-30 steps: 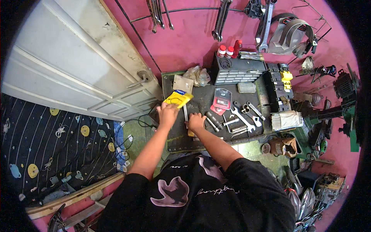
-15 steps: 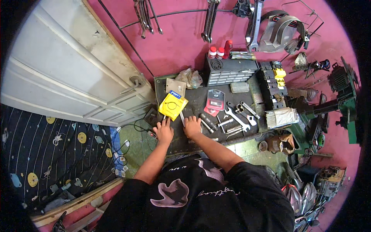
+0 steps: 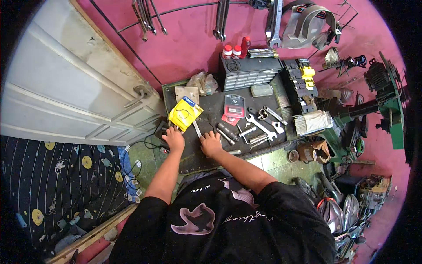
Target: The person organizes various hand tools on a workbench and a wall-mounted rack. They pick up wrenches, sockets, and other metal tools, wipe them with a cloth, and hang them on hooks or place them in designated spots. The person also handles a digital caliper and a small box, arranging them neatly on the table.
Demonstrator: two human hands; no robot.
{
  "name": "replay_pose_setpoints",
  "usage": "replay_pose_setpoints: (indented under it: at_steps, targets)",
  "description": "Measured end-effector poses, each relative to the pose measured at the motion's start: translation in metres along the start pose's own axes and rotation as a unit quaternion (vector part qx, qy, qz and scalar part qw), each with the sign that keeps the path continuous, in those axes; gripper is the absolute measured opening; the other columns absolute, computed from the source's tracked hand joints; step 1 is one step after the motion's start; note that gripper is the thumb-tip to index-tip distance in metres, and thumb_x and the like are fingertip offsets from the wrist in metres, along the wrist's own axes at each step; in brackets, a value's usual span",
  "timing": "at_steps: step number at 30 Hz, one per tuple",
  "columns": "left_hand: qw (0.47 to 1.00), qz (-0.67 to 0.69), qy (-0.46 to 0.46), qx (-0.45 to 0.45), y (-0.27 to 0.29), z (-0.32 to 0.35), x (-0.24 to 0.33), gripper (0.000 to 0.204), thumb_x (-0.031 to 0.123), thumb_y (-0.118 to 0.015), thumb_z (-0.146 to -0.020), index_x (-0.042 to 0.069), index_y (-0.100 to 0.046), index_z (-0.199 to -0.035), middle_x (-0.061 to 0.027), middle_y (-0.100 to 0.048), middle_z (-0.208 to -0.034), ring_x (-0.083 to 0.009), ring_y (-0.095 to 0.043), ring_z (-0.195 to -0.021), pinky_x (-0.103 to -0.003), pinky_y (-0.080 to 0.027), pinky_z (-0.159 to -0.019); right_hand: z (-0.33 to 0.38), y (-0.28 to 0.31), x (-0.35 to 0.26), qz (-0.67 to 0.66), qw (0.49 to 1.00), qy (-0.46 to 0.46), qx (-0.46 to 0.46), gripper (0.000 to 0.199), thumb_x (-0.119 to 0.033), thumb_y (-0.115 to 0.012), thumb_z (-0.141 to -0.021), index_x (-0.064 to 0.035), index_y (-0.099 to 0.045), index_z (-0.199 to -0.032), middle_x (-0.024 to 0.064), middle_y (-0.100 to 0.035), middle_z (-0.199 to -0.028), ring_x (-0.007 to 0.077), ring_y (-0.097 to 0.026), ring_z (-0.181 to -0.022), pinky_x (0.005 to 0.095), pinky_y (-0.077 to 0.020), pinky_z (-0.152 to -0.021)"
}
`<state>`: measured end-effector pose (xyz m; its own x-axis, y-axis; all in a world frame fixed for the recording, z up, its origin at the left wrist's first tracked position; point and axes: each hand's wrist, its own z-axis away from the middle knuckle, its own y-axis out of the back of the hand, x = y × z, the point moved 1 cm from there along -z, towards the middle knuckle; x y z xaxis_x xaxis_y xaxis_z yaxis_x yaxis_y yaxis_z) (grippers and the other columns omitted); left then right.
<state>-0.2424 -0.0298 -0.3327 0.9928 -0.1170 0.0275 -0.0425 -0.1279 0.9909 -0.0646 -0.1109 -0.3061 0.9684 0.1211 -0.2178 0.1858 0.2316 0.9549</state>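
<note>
A yellow plastic packet (image 3: 184, 115) with a blue top and a dark looped shape printed on it lies on the dark workbench mat (image 3: 193, 156). My left hand (image 3: 174, 140) rests palm down at its near edge, fingers apart; whether the fingertips touch the packet I cannot tell. A narrow flat silver metal strip (image 3: 197, 129) sticks out from beside the packet toward my right hand (image 3: 211, 144). That hand lies palm down with its fingers spread, close to the strip's near end. To its right are dark cylindrical sockets (image 3: 227, 132) and an open-ended wrench (image 3: 262, 126).
A grey drawer cabinet (image 3: 250, 72) stands at the back, a red-and-clear blister pack (image 3: 234, 107) before it. More wrenches (image 3: 274, 24) hang on the pink wall. A white door (image 3: 88, 97) borders the left; a green machine (image 3: 391, 101) stands right.
The whole view has shifted, so the bench sits farther left and higher. My right hand has drawn slightly back from the strip and packet. My left hand stays beside the packet.
</note>
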Motion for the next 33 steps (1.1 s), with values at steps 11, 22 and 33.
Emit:
replay_pose_setpoints:
  at_steps: [11, 22, 33]
  targets:
    - [0.961, 0.117, 0.11, -0.225, 0.025, 0.054, 0.032, 0.026, 0.03, -0.075, -0.076, 0.007, -0.073, -0.087, -0.0173, -0.073, -0.091, -0.0364, -0.068, -0.097, -0.055, -0.04, -0.091, -0.011, -0.018, -0.012, -0.172, 0.981, -0.067, -0.061, 0.031, -0.037, -0.053, -0.097, -0.0175, -0.073, -0.11, 0.0134, -0.072, -0.107, 0.0336, -0.058, -0.115, 0.0585, -0.0341, -0.089]
    - [0.889, 0.324, -0.017, -0.323, 0.048, 0.078, 0.036, 0.024, 0.027, -0.071, -0.083, 0.006, -0.071, -0.093, -0.015, -0.073, -0.091, -0.0359, -0.069, -0.092, -0.046, -0.052, -0.079, -0.006, -0.019, 0.004, -0.485, 0.827, -0.275, -0.074, 0.038, -0.038, -0.076, -0.086, -0.0008, -0.074, -0.094, 0.0158, -0.074, -0.089, 0.0272, -0.072, -0.074, 0.043, -0.0536, -0.067]
    - [0.888, 0.332, -0.238, -0.212, 0.076, 0.08, 0.109, 0.023, 0.025, -0.07, -0.087, 0.004, -0.072, -0.097, -0.0163, -0.069, -0.092, -0.0357, -0.065, -0.089, -0.047, -0.048, -0.079, 0.068, 0.003, 0.109, -0.636, 0.738, -0.221, 0.047, 0.03, -0.026, -0.066, -0.097, 0.0036, -0.071, -0.097, 0.0031, -0.069, -0.082, 0.0114, -0.059, -0.073, 0.0293, -0.0462, -0.067]
